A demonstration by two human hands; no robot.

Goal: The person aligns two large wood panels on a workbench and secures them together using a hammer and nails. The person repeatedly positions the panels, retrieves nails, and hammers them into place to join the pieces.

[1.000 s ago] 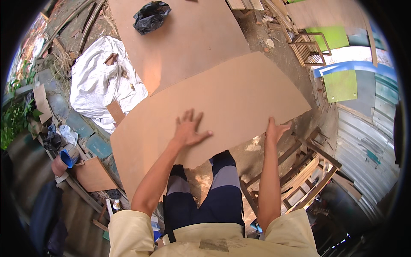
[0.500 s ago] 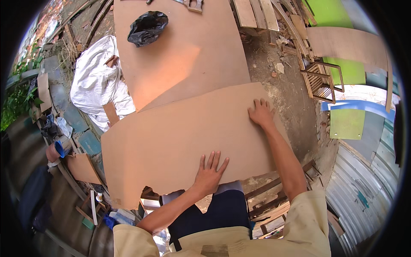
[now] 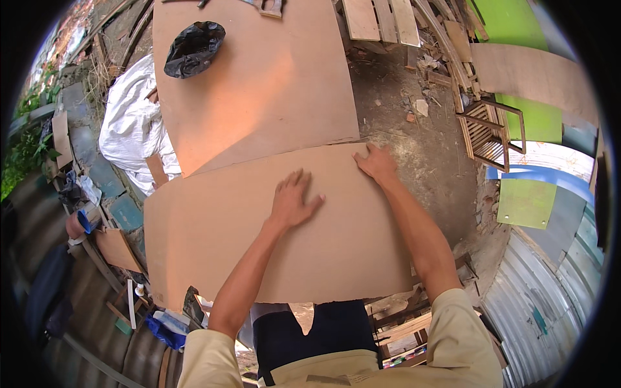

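Observation:
A flat brown sheet (image 3: 213, 239) lies in front of me, its far edge along the near edge of a larger brown board (image 3: 310, 84). My left hand (image 3: 293, 200) rests on the sheet's middle, fingers stretched out and thumb apart. At the sheet's far right corner is my right hand (image 3: 376, 164), with its thumb spread from fingers that reach over the edge; the fingertips are partly hard to make out. On the larger board sit a crumpled black plastic bag (image 3: 194, 49), standing open like a bowl, and a handsaw (image 3: 270, 8) at the top, partly cut off.
A white sack (image 3: 132, 123) lies left of the boards. Wooden planks (image 3: 381, 22) lean at the far right, and a slatted wooden frame (image 3: 488, 132) stands below them. Corrugated metal sheets (image 3: 527, 317) lie to the right. A brown pot with blue lining (image 3: 77, 224) stands at the left.
The near sheet has slid back toward me, so its far edge sits lower against the larger board. My left hand has moved from its near edge up to the middle. My right hand has shifted left.

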